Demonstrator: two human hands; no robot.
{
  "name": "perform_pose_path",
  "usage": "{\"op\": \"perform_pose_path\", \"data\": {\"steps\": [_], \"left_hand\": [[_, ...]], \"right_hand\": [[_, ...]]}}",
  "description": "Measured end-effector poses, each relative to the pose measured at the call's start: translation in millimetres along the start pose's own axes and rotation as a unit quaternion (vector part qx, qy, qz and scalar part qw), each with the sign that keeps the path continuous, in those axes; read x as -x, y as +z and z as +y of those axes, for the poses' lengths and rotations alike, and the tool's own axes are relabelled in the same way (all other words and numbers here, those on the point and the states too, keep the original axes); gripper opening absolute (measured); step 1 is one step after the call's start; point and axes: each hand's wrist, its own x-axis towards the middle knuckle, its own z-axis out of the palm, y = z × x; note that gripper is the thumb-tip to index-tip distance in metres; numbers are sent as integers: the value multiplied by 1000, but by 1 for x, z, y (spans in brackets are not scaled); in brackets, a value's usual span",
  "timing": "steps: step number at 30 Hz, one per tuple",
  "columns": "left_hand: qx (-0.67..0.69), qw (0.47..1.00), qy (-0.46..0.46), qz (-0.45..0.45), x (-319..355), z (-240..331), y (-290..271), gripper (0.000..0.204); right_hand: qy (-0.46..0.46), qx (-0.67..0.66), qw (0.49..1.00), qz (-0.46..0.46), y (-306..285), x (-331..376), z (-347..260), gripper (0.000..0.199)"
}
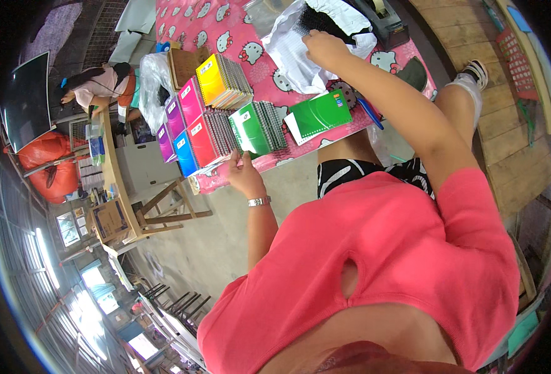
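My left hand (246, 179), with a metal watch on its wrist, rests its spread fingers at the near edge of a stack of green spiral notebooks (250, 131). To the left of that stack stand red spiral notebooks (210, 140). My right hand (324, 50) reaches far across to an open white plastic bag (288, 53) with black coil-like pieces (322, 23) inside. Its fingers are bent together at the bag's opening; what they pinch is hidden. Between my hands lies a green-covered pad (325, 114) with punched holes and white sheets showing beneath.
More notebook stacks, yellow (216, 78), pink (191, 100), purple (174, 118) and blue (185, 153), fill the table's left side. A blue pen-like object (370, 114) lies by the near edge. A black tape dispenser (384, 25) stands far right. Another person (104, 87) bends over at left.
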Motion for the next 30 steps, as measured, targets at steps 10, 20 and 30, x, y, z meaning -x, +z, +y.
{"op": "perform_pose_path", "data": {"steps": [10, 20, 30], "left_hand": [[-98, 900, 414, -91, 24, 61, 33, 33], [-218, 777, 501, -313, 47, 65, 88, 32], [-209, 803, 495, -259, 31, 97, 89, 23]], "right_hand": [[-36, 141, 989, -10, 14, -13, 3, 21], [-11, -190, 966, 173, -63, 8, 17, 30], [141, -524, 840, -20, -71, 148, 12, 35]]}}
